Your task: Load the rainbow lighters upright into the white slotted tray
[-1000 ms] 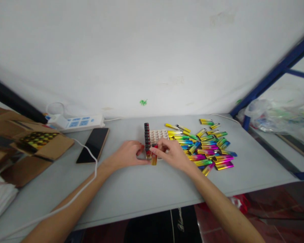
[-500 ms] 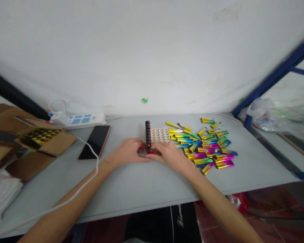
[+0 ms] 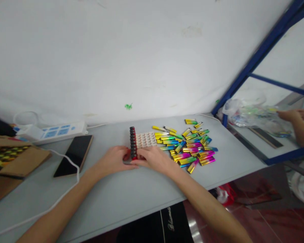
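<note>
A white tray (image 3: 146,139) with rows of round holes stands on the table. Along its left edge runs a row of red lighters (image 3: 133,141) with black tops, upright and close together. My left hand (image 3: 114,160) curls against the left side of the row's near end, with a bit of red showing at its fingertips. From the other side, my right hand (image 3: 152,158) presses its bent fingers on the same end and covers the tray's near corner. Just right of the tray lies a loose pile of shiny lighter-shaped pieces (image 3: 190,152) in gold, green, blue and pink.
A black phone (image 3: 74,155) and a white power strip (image 3: 62,131) lie left, with a white cable (image 3: 68,161) crossing the table. An open cardboard box (image 3: 27,162) holds yellow, dark-topped pieces. Beyond the blue frame (image 3: 245,72), another person's hand (image 3: 291,115) touches plastic bags.
The view has swung right, bringing another person's hand in. The near-end lighters, tilted and out of line before, now stand in line with the row between my hands.
</note>
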`<state>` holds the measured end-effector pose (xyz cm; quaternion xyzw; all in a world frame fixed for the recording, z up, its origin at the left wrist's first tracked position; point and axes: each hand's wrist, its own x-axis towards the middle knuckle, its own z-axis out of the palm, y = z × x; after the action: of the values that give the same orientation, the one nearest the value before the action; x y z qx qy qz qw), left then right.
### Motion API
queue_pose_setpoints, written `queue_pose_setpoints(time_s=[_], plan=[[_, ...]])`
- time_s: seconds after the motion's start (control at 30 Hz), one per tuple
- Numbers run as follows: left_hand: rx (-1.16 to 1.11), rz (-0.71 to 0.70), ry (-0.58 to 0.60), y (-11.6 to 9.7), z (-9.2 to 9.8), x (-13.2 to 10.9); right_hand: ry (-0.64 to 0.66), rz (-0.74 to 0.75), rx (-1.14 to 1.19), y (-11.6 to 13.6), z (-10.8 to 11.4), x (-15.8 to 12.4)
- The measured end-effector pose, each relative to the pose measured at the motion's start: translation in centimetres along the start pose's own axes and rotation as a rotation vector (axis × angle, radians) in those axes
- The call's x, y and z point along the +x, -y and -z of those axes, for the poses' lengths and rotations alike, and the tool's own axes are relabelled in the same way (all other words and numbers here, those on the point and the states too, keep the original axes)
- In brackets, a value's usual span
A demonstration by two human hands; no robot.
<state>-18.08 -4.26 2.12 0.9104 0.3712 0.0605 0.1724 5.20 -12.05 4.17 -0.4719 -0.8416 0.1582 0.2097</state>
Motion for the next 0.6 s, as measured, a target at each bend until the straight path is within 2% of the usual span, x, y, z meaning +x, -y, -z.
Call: queue_pose_setpoints(time_s=[0.37,0.5,0.6], plan=[[0.017,-0.003,-0.017,-0.2,0.0,0.1,0.088,0.012,0.13,-1.6,0.0,-0.2],[0.007,-0.012,-0.008,-0.2,0.0,0.1,0.128,0.068,0.189,-1.9,0.7,-0.4],[0.02,-0.009,-0.014,-0.4,0.0,0.1,0.101,0.115,0.157,-2.6,1.5,-0.7]])
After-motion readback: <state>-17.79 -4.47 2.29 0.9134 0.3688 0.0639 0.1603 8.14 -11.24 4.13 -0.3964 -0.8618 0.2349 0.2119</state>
